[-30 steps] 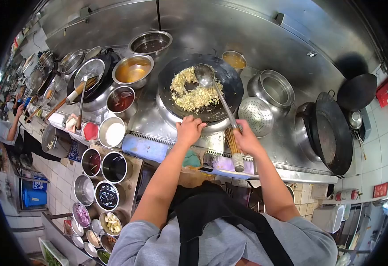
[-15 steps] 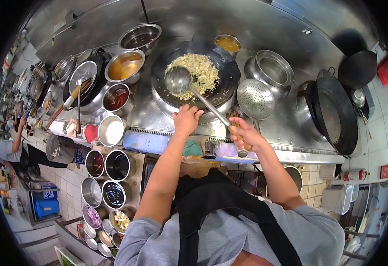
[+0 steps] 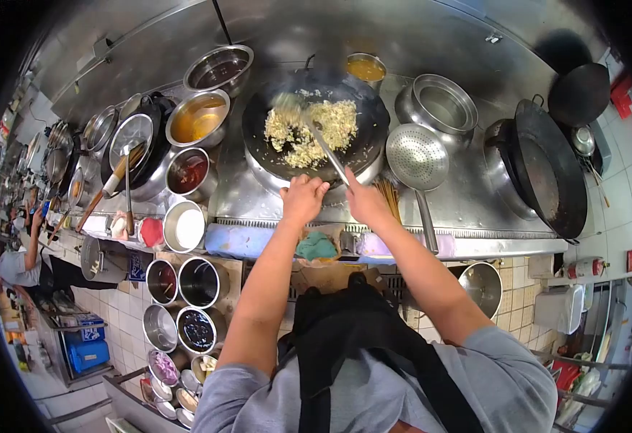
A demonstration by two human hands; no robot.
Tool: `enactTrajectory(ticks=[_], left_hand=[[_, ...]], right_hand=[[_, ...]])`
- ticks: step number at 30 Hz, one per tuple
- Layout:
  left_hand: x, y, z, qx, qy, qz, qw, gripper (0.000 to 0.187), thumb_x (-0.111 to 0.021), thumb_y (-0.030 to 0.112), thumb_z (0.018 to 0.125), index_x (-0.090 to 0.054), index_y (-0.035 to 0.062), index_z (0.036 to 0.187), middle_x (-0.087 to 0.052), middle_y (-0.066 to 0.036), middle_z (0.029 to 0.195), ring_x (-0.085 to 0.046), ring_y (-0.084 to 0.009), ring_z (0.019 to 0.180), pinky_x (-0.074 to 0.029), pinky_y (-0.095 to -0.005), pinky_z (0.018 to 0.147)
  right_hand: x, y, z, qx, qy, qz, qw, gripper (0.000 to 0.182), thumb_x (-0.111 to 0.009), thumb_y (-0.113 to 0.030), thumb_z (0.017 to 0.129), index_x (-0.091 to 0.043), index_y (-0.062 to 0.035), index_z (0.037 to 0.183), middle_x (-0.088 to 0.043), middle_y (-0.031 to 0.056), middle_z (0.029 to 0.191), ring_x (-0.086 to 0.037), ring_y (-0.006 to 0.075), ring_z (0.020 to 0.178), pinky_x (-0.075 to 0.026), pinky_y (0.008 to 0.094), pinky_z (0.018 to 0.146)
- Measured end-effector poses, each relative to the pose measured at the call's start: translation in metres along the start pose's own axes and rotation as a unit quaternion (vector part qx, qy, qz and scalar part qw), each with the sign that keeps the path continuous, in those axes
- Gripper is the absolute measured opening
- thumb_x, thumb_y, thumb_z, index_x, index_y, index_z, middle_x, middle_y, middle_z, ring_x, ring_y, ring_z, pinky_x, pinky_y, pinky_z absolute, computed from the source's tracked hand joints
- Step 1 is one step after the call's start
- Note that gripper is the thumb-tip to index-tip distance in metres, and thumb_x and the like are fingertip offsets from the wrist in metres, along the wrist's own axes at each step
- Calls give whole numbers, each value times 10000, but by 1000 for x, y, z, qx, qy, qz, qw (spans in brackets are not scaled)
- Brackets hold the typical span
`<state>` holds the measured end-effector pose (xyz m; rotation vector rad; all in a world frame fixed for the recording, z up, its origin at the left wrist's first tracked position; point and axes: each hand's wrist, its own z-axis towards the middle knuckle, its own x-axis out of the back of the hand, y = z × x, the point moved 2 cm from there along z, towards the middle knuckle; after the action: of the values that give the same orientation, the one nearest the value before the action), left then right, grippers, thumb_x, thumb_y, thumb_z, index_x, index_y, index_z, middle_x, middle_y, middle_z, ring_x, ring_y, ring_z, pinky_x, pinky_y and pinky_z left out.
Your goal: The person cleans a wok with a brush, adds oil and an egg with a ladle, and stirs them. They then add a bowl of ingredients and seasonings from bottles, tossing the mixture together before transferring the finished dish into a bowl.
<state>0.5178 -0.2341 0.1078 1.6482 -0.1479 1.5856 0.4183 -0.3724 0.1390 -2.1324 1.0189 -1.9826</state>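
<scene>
A dark wok point(image 3: 370, 137) sits on the stove, holding pale, chopped food point(image 3: 334, 123) that looks like fried rice. My left hand point(image 3: 305, 200) is closed at the wok's near rim; the fingertips' exact hold is partly hidden. In my right hand point(image 3: 366, 200) is the shaft of a metal ladle point(image 3: 324, 146). The ladle's bowl is blurred by motion over the far left of the food. To the right of the wok, a perforated strainer point(image 3: 417, 157) lies with its handle towards me. A bamboo brush point(image 3: 388, 200) stands just beyond my right hand.
Left of the wok are bowls of amber liquid point(image 3: 199, 119), red sauce point(image 3: 191, 169) and white contents point(image 3: 184, 225). A lidless pot point(image 3: 446, 105) and large dark woks point(image 3: 547, 173) stand right. A green cloth point(image 3: 316, 245) lies at the front edge. Another person point(image 3: 20, 263) is far left.
The ladle has pushed away from me into the food, splitting the heap. My right hand has moved forward and left, near the wok's rim. My left hand stays at the rim.
</scene>
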Motion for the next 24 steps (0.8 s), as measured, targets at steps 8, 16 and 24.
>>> enactTrajectory(ticks=[8, 16, 24], left_hand=[[7, -11, 14, -177, 3, -52, 983, 321, -560, 331, 922, -666, 47, 818, -647, -152, 768, -611, -380, 754, -482, -453, 673], [18, 1, 7, -189, 132, -120, 966, 335, -582, 345, 908, -689, 40, 819, -653, -150, 769, -623, -361, 771, -485, -452, 702], [29, 34, -47, -166, -41, -95, 981, 315, -570, 351, 912, -704, 102, 774, -623, -161, 631, -624, -368, 622, -502, -462, 590]], right_hand=[[74, 42, -55, -11, 45, -153, 987, 593, -460, -171, 910, -294, -210, 1478, -660, 201, 836, -652, 379, 767, -519, 489, 658], [55, 37, -111, 38, 16, 71, 997, 570, -521, -197, 913, -330, -181, 1450, -655, 225, 961, -635, 385, 878, -487, 488, 773], [220, -31, -281, -27, -39, -58, 997, 577, -573, -96, 786, -496, -183, 1351, -672, 122, 811, -636, 359, 711, -506, 432, 678]])
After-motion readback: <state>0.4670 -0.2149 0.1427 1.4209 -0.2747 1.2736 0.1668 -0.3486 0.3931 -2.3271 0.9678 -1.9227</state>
